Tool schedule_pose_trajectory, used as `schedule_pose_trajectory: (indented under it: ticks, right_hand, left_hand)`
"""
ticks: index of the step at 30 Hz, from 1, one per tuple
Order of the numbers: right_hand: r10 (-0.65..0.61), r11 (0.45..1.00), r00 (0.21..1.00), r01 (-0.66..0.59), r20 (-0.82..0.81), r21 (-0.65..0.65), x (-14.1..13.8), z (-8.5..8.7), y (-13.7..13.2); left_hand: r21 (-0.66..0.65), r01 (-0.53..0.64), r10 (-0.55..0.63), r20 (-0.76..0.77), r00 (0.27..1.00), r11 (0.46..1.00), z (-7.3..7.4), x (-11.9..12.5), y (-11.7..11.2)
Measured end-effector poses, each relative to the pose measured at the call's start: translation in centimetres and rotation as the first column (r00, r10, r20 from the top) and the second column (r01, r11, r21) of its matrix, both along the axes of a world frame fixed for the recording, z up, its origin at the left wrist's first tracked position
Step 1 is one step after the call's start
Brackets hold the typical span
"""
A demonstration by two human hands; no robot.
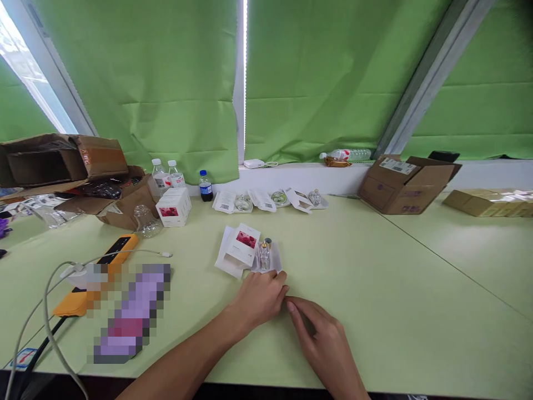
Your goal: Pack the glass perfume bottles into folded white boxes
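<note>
My left hand [260, 297] rests on the pale green table [375, 289], fingers curled, its knuckles touching the near edge of a white paper [225, 261]. On that paper stand a small clear glass bottle [264, 256] with a gold cap and a white carton with a red picture [244, 244]. My right hand [320, 336] lies just right of the left, fingers bent together and fingertips meeting the left hand. Whatever sits between the fingers is hidden.
A row of white cartons and small glass bottles [270, 200] lies at the table's far edge. A white box [174, 206], water bottles [166, 175] and open cardboard boxes [62, 161] are at left. Another carton [403, 183] sits at right. Cables and an orange device [116, 253] lie near left.
</note>
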State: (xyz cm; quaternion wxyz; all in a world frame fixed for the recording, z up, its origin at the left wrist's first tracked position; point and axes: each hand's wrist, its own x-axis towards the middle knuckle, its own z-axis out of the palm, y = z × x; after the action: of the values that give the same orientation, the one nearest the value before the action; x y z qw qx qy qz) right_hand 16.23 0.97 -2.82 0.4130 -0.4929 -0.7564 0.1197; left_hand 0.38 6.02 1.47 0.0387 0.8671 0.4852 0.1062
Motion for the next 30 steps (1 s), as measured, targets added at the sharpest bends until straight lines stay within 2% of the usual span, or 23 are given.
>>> schedule_pose_trajectory:
  ticks: [10, 16, 19, 22, 24, 25, 27, 30]
  right_hand:
    - [-0.138, 0.990, 0.984, 0.136, -0.111, -0.029, 0.1, 0.5, -0.5]
    - [-0.194, 0.981, 0.965, 0.186, -0.176, -0.063, 0.1, 1.1, -0.6]
    - [-0.202, 0.978, 0.962, 0.190, -0.182, -0.082, 0.1, 1.4, -0.7]
    - [-0.191, 0.980, 0.962, 0.178, -0.193, -0.087, 0.2, 1.5, -0.8]
    - [-0.189, 0.981, 0.961, 0.175, -0.201, -0.086, 0.2, 1.6, -0.8]
    - [-0.193, 0.980, 0.960, 0.177, -0.205, -0.093, 0.2, 1.6, -0.9]
    - [-0.200, 0.977, 0.957, 0.178, -0.210, -0.122, 0.1, 1.8, -0.9]
    - [-0.196, 0.972, 0.954, 0.158, -0.228, -0.175, 0.0, 2.1, -0.9]
  left_hand:
    - [-0.024, 0.134, -0.136, -0.065, 0.989, 0.991, 0.5, 0.3, -0.8]
    - [-0.033, 0.212, -0.213, -0.036, 0.976, 0.977, 1.5, 0.3, -1.1]
    - [0.036, 0.291, -0.292, 0.002, 0.957, 0.956, 1.8, -0.2, -1.4]
    - [0.185, 0.338, -0.351, 0.042, 0.935, 0.923, 1.7, -0.9, -1.5]
    - [0.299, 0.283, -0.327, 0.106, 0.939, 0.911, 1.6, -1.5, -1.1]
    - [0.345, 0.216, -0.282, 0.151, 0.948, 0.913, 1.6, -1.9, -0.7]
    - [0.402, 0.016, -0.131, 0.260, 0.957, 0.915, 1.9, -2.8, 0.4]
    - [0.349, -0.275, 0.134, 0.379, 0.916, 0.896, 2.4, -4.3, 2.1]
